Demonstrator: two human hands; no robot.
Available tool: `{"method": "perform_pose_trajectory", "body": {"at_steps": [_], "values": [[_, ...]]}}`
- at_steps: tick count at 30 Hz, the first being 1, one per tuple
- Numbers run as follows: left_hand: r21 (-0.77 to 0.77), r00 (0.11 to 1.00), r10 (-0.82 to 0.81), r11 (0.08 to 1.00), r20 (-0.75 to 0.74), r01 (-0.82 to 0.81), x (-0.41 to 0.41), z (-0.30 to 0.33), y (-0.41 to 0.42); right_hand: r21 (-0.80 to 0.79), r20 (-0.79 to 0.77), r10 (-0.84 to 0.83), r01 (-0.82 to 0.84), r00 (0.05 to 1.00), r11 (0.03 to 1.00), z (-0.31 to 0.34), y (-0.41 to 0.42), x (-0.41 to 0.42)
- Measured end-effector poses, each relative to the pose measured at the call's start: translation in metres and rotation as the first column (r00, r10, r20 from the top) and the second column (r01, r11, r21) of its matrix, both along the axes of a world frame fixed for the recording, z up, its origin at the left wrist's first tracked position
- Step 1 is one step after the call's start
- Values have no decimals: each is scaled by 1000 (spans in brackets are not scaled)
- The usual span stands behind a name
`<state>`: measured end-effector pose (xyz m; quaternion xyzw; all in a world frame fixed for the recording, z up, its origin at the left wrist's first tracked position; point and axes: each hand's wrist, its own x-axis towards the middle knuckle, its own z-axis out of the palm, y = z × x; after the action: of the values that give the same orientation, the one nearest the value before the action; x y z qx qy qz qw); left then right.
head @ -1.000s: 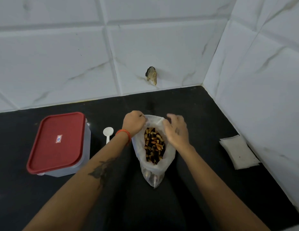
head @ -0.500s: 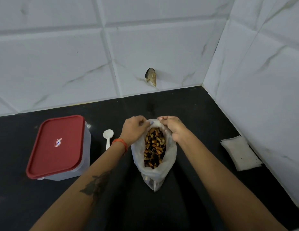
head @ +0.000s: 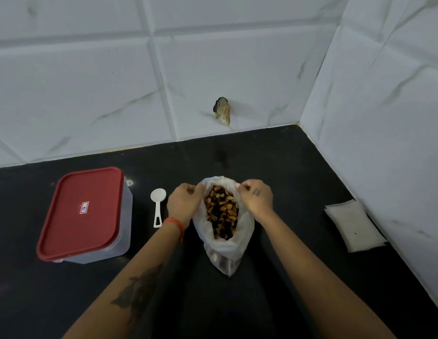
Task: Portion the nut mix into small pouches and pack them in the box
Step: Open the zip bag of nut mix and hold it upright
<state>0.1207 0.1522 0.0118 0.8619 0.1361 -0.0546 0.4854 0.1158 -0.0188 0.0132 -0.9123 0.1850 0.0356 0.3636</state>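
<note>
A clear plastic bag [head: 225,250] lies on the black counter with its mouth held wide, showing the brown and dark nut mix [head: 223,214] inside. My left hand [head: 185,203] pinches the left edge of the bag's mouth. My right hand [head: 256,196] pinches the right edge. A white plastic scoop [head: 158,206] lies just left of my left hand. Further left stands the clear box with its red lid [head: 83,211] closed. A flat stack of small white pouches [head: 355,226] rests by the right wall.
White marble-look tiled walls meet in a corner at the back right. A small brownish lump [head: 223,110] sticks out of the back wall above the counter [head: 286,167]. The counter runs on toward me between my forearms.
Both hands spread the bag's mouth wider; my right hand shifted from over the opening to its right edge. More of the nut mix shows now. The view has shifted slightly.
</note>
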Motion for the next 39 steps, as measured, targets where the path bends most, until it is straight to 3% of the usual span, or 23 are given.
{"method": "perform_pose_trajectory", "body": {"at_steps": [2, 4, 6, 8, 9, 11, 13, 14, 16, 18, 20, 22, 24, 25, 27, 28, 29, 30, 33, 35, 37, 39], "values": [[17, 1000, -27, 999, -10, 27, -7, 1, 1, 171, -59, -95, 103, 994, 980, -1, 2, 4], [-202, 994, 54, 977, -94, -72, -6, 3, 0, 470, -173, -208, 266, 963, 841, -4, 6, 11], [-501, 954, 81, 836, -289, -223, -1, 5, -4, 667, -283, -271, 392, 920, 634, -5, 8, 13], [-658, 924, 8, 700, -383, -279, 1, 3, -6, 746, -299, -300, 418, 906, 519, -6, 8, 12], [-680, 921, -3, 676, -390, -285, 0, 0, -7, 751, -279, -300, 402, 912, 524, -7, 8, 10], [-636, 926, 51, 713, -373, -295, -1, -5, -9, 655, -196, -275, 334, 941, 678, -7, 8, 5], [-496, 951, 112, 833, -288, -248, -2, -6, -9, 389, -96, -183, 206, 978, 898, 0, 7, -4], [-392, 967, 97, 901, -236, -186, -6, -3, -8, 246, -50, -121, 130, 991, 960, 3, 6, -11], [-194, 992, 15, 980, -129, -40, -15, 4, -5, 60, -7, 9, -8, 1000, 998, 4, 3, -24], [-11, 996, -69, 998, -65, 68, -31, 10, 1, 43, -77, 85, -82, 993, 996, 10, 2, -42], [32, 995, -76, 996, -63, 78, -46, 11, 5, 96, -132, 84, -71, 988, 993, 10, 1, -55], [-33, 996, -21, 999, -85, 19, -57, 10, 6, 181, -89, 29, -12, 996, 983, 11, 2, -61], [-246, 988, 59, 965, -144, -93, -60, 9, 4, 482, -116, -129, 170, 985, 860, 8, 3, -59], [-421, 971, 90, 889, -220, -178, -59, 10, 2, 665, -195, -193, 274, 962, 695, 7, 4, -58], [-709, 928, 66, 626, -367, -325, -60, 12, -3, 858, -343, -243, 408, 907, 312, 5, 6, -59], [-758, 916, 57, 543, -396, -361, -61, 11, -5, 871, -377, -250, 433, 892, 231, 4, 8, -62], [-762, 914, 60, 531, -402, -370, -65, 9, -7, 864, -382, -251, 440, 889, 244, 3, 8, -65], [-742, 917, 74, 564, -392, -363, -70, 8, -9, 838, -362, -256, 434, 896, 332, 3, 9, -69], [-541, 944, 126, 793, -303, -280, -87, 14, -9, 610, -229, -183, 287, 956, 739, 16, 11, -87], [-350, 962, 44, 926, -269, -140, -96, 20, -4, 371, -180, -43, 109, 983, 922, 29, 10, -101], [-347, 950, -63, 936, -307, -50, -103, 27, 0, 366, -204, 56, 23, 977, 930, 38, 11, -110], [-452, 933, -111, 890, -341, -59, -108, 31, -2, 498, -227, 107, 21, 968, 867, 40, 13, -115]]}}
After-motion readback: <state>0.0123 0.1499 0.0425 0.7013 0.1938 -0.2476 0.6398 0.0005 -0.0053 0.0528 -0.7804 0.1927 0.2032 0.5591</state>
